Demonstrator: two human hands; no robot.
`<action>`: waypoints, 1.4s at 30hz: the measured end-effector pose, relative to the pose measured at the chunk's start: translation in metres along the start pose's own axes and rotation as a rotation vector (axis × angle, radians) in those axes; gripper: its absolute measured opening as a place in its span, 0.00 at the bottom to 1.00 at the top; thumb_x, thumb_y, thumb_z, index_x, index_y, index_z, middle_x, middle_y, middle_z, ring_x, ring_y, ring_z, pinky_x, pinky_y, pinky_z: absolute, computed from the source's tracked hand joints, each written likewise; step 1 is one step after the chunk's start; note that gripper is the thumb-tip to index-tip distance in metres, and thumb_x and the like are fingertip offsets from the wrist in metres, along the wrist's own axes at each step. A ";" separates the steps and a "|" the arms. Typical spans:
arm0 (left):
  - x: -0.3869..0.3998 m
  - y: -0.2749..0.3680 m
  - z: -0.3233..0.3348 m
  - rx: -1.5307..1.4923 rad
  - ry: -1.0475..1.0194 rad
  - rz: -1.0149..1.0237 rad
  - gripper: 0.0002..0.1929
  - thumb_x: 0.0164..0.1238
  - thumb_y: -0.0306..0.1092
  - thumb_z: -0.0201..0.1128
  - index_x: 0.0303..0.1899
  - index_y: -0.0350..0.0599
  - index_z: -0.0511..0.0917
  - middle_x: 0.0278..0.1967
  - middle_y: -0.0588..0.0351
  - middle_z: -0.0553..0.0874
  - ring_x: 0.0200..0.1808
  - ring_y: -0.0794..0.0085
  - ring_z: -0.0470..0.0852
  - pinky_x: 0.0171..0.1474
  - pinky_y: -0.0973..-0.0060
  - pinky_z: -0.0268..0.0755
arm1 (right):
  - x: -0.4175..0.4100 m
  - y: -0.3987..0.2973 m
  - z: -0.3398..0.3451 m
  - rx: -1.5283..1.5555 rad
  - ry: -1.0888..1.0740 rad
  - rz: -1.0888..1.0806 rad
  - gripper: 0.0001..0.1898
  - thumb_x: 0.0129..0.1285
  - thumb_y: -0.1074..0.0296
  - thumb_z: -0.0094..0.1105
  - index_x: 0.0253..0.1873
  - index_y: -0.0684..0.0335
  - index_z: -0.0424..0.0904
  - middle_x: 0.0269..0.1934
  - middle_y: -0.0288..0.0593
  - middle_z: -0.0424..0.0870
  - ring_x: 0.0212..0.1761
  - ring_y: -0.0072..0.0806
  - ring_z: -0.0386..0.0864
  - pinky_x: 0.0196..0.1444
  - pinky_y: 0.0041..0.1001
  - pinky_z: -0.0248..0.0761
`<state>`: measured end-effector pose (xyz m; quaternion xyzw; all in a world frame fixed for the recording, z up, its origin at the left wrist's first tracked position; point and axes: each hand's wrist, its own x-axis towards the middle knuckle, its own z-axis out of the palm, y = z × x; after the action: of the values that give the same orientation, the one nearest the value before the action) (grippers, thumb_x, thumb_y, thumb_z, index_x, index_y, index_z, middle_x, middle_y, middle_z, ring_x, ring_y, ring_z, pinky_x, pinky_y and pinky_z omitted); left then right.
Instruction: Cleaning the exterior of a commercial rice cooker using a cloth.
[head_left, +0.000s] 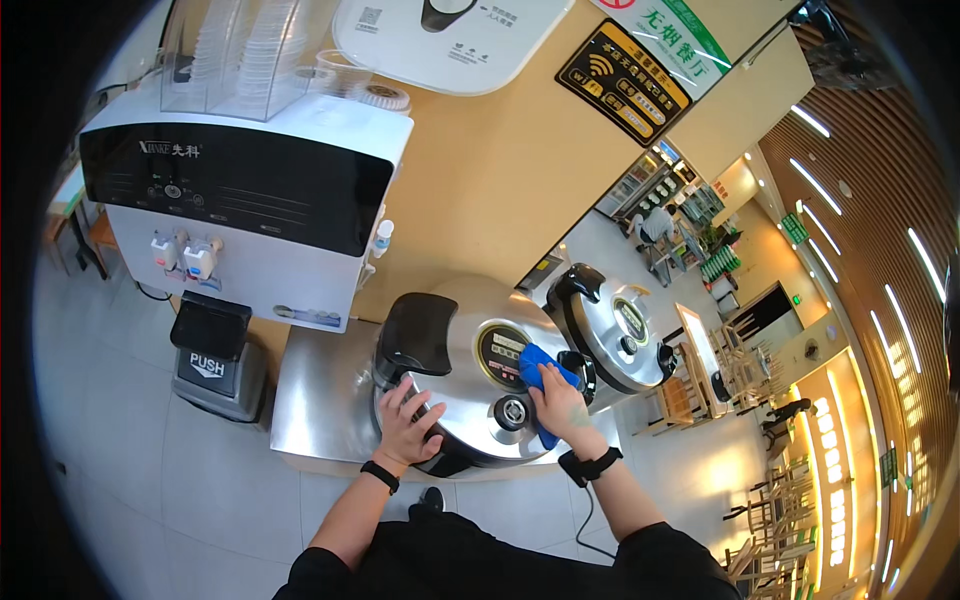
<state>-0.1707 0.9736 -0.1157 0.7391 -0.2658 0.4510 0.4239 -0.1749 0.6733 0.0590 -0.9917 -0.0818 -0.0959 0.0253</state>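
Note:
A large round steel cooker (465, 405) with a domed lid and black handles stands on a stainless-steel counter. My right hand (559, 401) presses a blue cloth (536, 361) against the right side of the lid, beside the round label and the black handle. The cloth hangs partly below the palm. My left hand (409, 424), fingers spread, rests on the lid's left front edge, below the big black hinge cover (417, 334), and holds nothing. Between the hands sits a black steam valve (512, 412). A second, similar cooker (615, 330) shows to the right, possibly as a reflection.
A water dispenser (247, 195) stands at the left, with stacked clear cups (274, 56) in a holder on top. Below it is a grey push-lid bin (221, 379). The steel counter's edge (322, 450) runs before me. Chairs, tables and a seated person are at the right.

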 end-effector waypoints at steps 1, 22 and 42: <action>-0.001 -0.001 0.002 0.007 0.013 0.003 0.24 0.84 0.61 0.52 0.67 0.64 0.84 0.71 0.54 0.77 0.79 0.44 0.70 0.73 0.43 0.61 | 0.010 0.006 0.000 0.015 -0.046 0.017 0.30 0.78 0.60 0.62 0.76 0.72 0.71 0.71 0.73 0.79 0.71 0.64 0.81 0.71 0.51 0.78; 0.000 -0.004 0.010 0.047 0.080 0.006 0.25 0.84 0.63 0.48 0.67 0.65 0.83 0.69 0.55 0.79 0.78 0.43 0.72 0.71 0.44 0.63 | 0.244 0.004 0.024 -0.047 -0.370 0.043 0.24 0.80 0.55 0.55 0.65 0.72 0.74 0.64 0.69 0.86 0.68 0.63 0.83 0.72 0.54 0.75; 0.006 0.016 0.003 0.179 0.026 -0.080 0.28 0.88 0.64 0.39 0.65 0.60 0.79 0.68 0.48 0.78 0.76 0.32 0.73 0.74 0.41 0.71 | 0.285 -0.045 0.039 0.526 -0.580 -0.620 0.24 0.78 0.62 0.65 0.75 0.55 0.80 0.69 0.51 0.86 0.73 0.46 0.81 0.79 0.38 0.69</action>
<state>-0.1786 0.9627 -0.1047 0.7782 -0.1891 0.4651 0.3772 0.1004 0.7647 0.0779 -0.8666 -0.3978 0.2047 0.2210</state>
